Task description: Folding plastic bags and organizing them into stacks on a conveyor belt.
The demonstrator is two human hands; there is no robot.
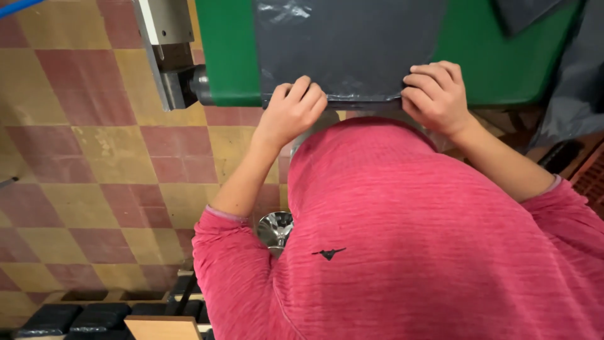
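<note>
Nearest, a shiny round metal funnel (pixel 275 228) sat below the pink sleeves. Beyond, the left hand (pixel 290 112) and right hand (pixel 436 94) had fingers curled tight, pinching the near edge of a dark grey plastic sheet (pixel 349 44) on the green tabletop (pixel 497 63). Uneven pulling could probably tear or skew it.

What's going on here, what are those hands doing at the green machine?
A person in a pink top stands at a green work surface and grips the near edge of a dark grey plastic sheet with both hands. The left hand and the right hand each pinch that edge, fingers curled over it, one near each corner. A grey metal fixture sits at the surface's left end, above a checked tile floor. A shiny metal funnel-like piece shows lower down.
</note>
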